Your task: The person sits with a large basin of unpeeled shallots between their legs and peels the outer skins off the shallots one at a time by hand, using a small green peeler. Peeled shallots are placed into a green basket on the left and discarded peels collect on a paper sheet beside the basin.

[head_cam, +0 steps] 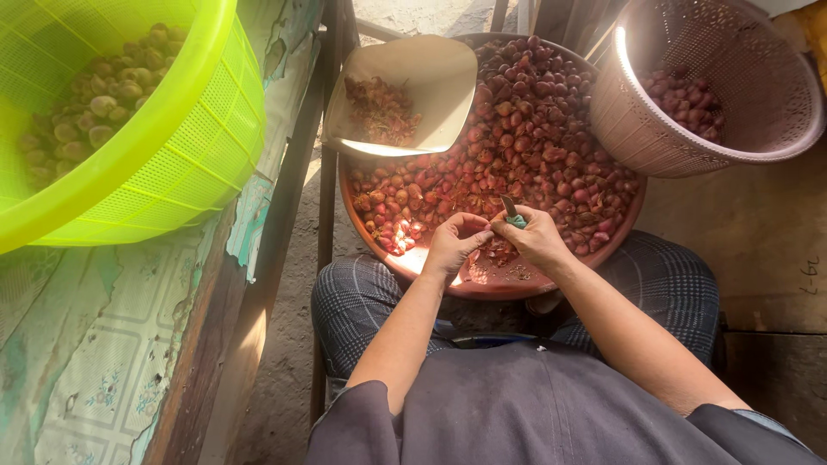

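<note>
Head view: one round, reddish-brown basin (551, 288) is seen resting on the lap, heaped with small, glossy, red-purple shallots (534, 138). Over its near rim, the left hand (454, 244) is closed around something small that is hidden by the fingers. The right hand (536, 237) is clenched on a small knife (511, 211) with a teal handle and a short grey blade pointing up. One cream, square-cornered scoop (431, 73) holding dry reddish peelings is laid on the basin's far left rim. One pale pink perforated plastic basket (758, 95), with some shallots inside, is tilted at the basin's far right. One bright green mesh basket (172, 138) of pale peeled bulbs stands left of the basin on a worn patterned worktop (103, 362).
</note>
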